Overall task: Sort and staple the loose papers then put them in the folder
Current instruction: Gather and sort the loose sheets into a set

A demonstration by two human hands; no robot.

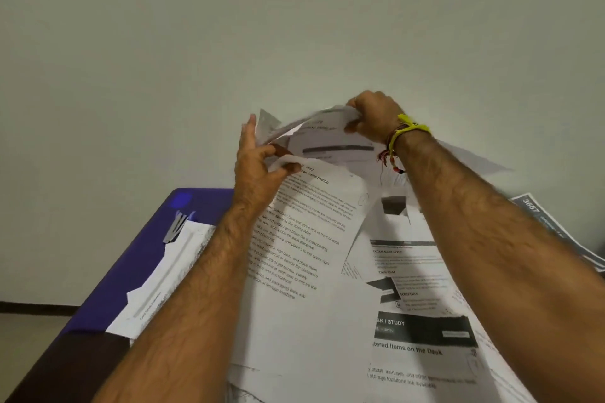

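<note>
Here, both hands raised at the far edge of a paper-strewn desk, against a plain pale wall [294, 26]. Left hand [258, 167] pinching the top edge of a printed sheet [307, 239], thumb pressed on the front of the curled edge, forefinger stretched upward behind, the other fingers hidden behind the page. Sheet hanging down from that grip, its text lines slanting, lower part lying over the spread of loose papers [409, 321] below. Right hand [376, 118] clenched round the upper corner of a second sheet [330, 141], fingers curled tight over the crumpled edge; that page lifted and blurred, bowed between the two hands, a dark bar printed across it. Yellow band [409, 129] and red threads [388, 157] at the right wrist. Underneath, more pages overlapping in disorder, one with a black header reading "SK / STUDY", another at the far right edge with a dark heading marked "3667" [556, 229]. To the left, a blue folder [140, 239] lying open flat on the dark desk [65, 366], white papers [170, 271] resting on it, a metal clip [178, 226] at their upper end. Stapler nowhere discernible among the sheets.
</note>
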